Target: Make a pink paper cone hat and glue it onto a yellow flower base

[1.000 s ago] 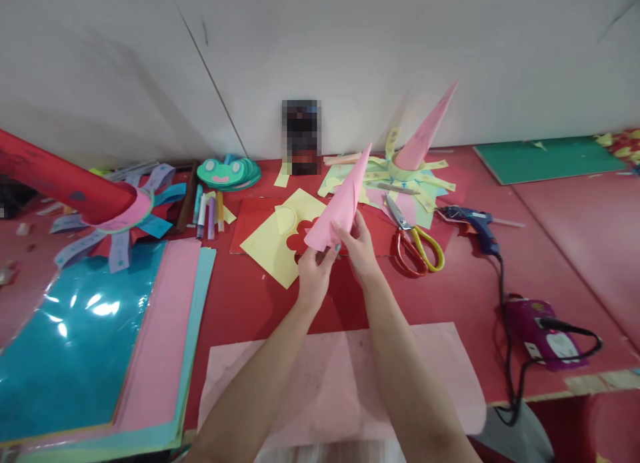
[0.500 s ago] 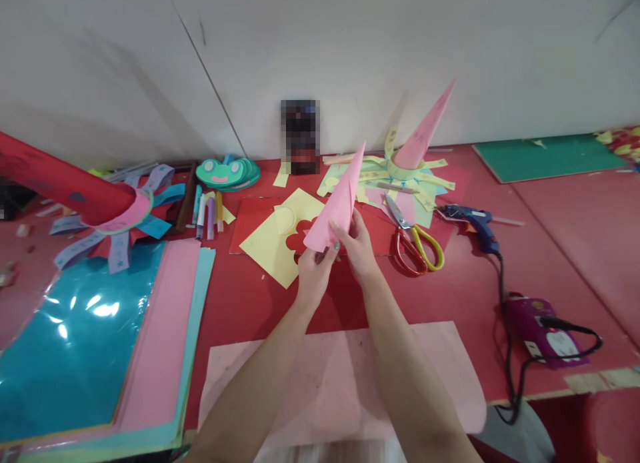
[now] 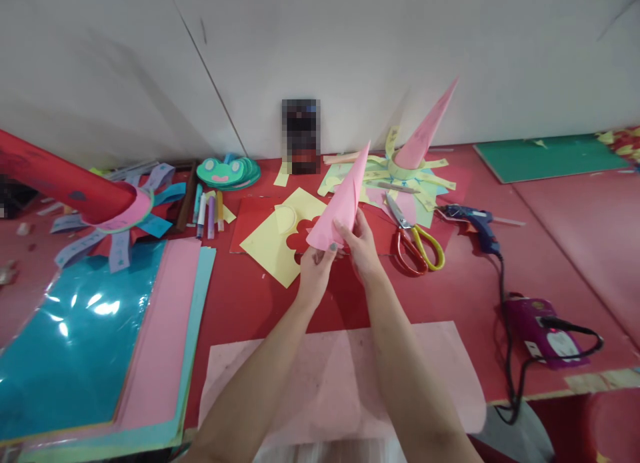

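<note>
A rolled pink paper cone is held over the middle of the red table, its tip pointing up and to the right. My left hand grips its lower edge, with the thumb against the paper. On the right side of the cone, my right hand pinches it with thumb and fingers. Beneath and behind the cone lie a yellow paper square, a red flower cutout and red sheets. Red-and-yellow-handled scissors lie to the right of my right hand.
A second pink cone with yellow strips stands behind. At right are a blue glue gun and a corded purple box. Left are markers, paper sheets and a red tube. Pink paper lies under my forearms.
The cone and both hands have shifted very slightly to the right. My grip on the cone looks much the same.
</note>
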`<act>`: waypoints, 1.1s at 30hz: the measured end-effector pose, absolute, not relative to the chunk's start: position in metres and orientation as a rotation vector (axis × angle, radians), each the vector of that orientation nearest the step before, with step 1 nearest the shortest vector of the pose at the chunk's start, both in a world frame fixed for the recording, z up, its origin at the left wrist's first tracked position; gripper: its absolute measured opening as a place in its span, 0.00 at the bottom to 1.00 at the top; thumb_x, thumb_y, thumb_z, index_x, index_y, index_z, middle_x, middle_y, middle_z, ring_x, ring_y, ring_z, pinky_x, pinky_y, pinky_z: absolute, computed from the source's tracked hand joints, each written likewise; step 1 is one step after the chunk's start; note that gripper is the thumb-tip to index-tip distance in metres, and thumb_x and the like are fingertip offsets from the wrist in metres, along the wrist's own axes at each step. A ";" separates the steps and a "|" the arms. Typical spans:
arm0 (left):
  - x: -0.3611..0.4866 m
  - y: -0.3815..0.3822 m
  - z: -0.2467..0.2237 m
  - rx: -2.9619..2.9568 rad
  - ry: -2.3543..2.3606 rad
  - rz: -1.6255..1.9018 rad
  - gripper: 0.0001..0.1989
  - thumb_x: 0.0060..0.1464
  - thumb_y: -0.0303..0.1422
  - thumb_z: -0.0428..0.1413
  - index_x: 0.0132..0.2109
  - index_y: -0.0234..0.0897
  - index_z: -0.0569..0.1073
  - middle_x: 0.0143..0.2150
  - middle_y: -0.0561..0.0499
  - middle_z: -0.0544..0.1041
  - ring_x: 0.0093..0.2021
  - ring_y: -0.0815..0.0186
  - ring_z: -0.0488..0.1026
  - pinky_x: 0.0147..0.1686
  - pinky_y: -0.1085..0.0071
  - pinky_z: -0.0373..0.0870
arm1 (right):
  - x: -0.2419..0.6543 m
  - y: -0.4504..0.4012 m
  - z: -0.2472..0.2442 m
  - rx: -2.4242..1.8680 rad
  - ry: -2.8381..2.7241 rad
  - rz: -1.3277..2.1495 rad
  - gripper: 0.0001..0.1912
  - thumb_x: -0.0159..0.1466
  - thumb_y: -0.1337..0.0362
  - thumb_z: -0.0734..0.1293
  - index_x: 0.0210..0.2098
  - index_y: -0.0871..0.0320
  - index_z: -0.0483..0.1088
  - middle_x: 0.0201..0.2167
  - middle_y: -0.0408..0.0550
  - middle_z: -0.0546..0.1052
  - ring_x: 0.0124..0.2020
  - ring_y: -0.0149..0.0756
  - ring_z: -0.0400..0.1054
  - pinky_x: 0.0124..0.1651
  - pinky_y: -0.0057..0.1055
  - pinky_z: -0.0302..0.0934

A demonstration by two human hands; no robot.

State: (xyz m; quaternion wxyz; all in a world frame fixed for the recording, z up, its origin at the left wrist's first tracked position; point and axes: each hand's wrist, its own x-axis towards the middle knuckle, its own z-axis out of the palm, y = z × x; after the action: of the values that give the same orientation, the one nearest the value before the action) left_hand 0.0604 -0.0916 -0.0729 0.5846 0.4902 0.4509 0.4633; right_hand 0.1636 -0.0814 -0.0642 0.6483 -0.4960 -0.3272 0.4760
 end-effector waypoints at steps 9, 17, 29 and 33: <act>0.054 -0.090 -0.073 1.151 1.213 1.114 0.24 0.56 0.53 0.49 0.35 0.37 0.77 0.29 0.48 0.78 0.34 0.61 0.76 0.35 0.68 0.71 | 0.161 -0.083 -0.060 -1.111 -0.745 1.062 0.22 0.57 0.52 0.69 0.50 0.48 0.68 0.53 0.44 0.72 0.55 0.40 0.66 0.52 0.37 0.67; 0.058 -0.091 -0.073 1.220 1.132 0.993 0.20 0.53 0.49 0.55 0.34 0.35 0.76 0.27 0.50 0.77 0.29 0.63 0.74 0.32 0.68 0.70 | 0.164 -0.082 -0.065 -1.076 -0.662 1.110 0.25 0.55 0.55 0.71 0.51 0.49 0.67 0.48 0.45 0.74 0.51 0.41 0.68 0.52 0.38 0.66; 0.060 -0.090 -0.067 1.216 1.220 1.039 0.17 0.52 0.43 0.56 0.23 0.37 0.66 0.18 0.57 0.66 0.20 0.71 0.64 0.23 0.74 0.63 | 0.169 -0.080 -0.071 -1.149 -0.715 0.894 0.29 0.55 0.54 0.71 0.54 0.50 0.65 0.51 0.47 0.72 0.53 0.41 0.66 0.55 0.40 0.63; 0.060 -0.090 -0.066 1.212 1.170 1.042 0.17 0.52 0.42 0.56 0.23 0.37 0.65 0.18 0.57 0.65 0.20 0.72 0.64 0.24 0.74 0.63 | 0.169 -0.080 -0.071 -1.170 -0.728 0.860 0.30 0.55 0.53 0.71 0.55 0.49 0.64 0.52 0.48 0.71 0.53 0.41 0.66 0.55 0.40 0.63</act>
State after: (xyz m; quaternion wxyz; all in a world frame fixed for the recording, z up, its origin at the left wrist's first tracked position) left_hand 0.0600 -0.0904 -0.0664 0.5484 0.5116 0.4939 0.4400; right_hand 0.1688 -0.0799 -0.0708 0.6880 -0.5227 -0.3253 0.3842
